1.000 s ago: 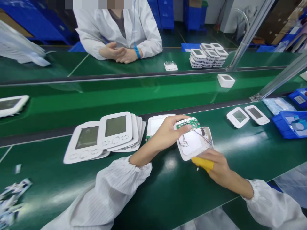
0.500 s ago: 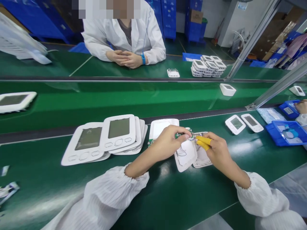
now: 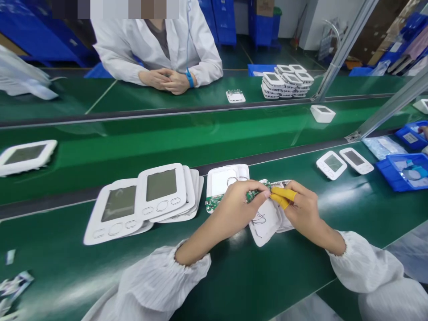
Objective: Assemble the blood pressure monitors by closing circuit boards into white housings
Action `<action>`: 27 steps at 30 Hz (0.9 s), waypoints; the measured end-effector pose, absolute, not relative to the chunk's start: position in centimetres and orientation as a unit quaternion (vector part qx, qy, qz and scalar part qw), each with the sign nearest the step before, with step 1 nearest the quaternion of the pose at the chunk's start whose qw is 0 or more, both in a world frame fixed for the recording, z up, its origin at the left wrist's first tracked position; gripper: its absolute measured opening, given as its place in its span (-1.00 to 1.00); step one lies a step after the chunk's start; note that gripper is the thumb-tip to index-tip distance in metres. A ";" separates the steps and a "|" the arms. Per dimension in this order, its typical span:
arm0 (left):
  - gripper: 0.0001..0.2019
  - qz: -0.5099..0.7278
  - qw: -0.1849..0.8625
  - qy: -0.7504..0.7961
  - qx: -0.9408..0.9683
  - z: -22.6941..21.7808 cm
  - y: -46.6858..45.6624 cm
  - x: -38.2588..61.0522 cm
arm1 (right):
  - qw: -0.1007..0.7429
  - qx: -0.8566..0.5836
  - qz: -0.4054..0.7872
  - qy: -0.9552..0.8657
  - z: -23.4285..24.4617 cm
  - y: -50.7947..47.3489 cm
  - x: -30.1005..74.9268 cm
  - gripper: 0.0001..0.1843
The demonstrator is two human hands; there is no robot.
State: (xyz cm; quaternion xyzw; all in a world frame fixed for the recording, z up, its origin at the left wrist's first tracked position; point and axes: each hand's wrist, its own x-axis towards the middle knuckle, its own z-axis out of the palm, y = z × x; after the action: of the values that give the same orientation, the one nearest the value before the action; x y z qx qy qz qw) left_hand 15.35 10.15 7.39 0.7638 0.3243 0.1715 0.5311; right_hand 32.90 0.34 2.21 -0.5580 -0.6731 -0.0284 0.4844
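Observation:
My left hand [image 3: 239, 203] pinches a green circuit board [image 3: 252, 195] on a white plastic panel [image 3: 265, 223] with thin dark wires on it. Yellow finger cots cover two fingertips of my right hand [image 3: 302, 209], which are closed at the board's right end; what they pinch is too small to make out. Under that hand a white housing [image 3: 286, 223] lies partly hidden. Beyond my left hand rests another white panel [image 3: 217, 178] with a wire loop and a second green board [image 3: 214, 203].
Stacked white display panels [image 3: 162, 185] lie at left on the green bench. Two more display units [image 3: 331, 165] and a blue bin [image 3: 394, 176] are at right. A conveyor belt [image 3: 187, 138] runs behind. Across it sits a co-worker with folded hands [image 3: 170, 81].
The view has shifted slightly. The left panel on the belt has moved a little right. My hands stay together at the circuit board, and more of the second board and a wire loop now shows.

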 end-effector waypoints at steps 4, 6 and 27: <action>-0.80 0.177 0.506 0.329 0.778 7.5 10.0 15.4 | 0.502 -0.534 -0.037 -0.679 1.9 0.4 32.7 -0.80; -0.80 0.180 0.504 0.323 0.780 7.6 9.9 15.4 | 0.504 -0.528 -0.030 -0.683 2.1 0.3 32.6 -0.83; -0.82 0.219 0.514 0.314 0.767 7.4 8.8 15.8 | 0.516 -0.533 -0.039 -0.669 2.9 -0.2 32.0 -0.76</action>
State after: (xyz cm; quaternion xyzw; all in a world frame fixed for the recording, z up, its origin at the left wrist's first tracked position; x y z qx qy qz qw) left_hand 15.83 8.80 7.41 0.7673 0.3145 0.2193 0.5141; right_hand 32.02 -0.25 2.88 -0.5330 -0.6690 -0.0392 0.5165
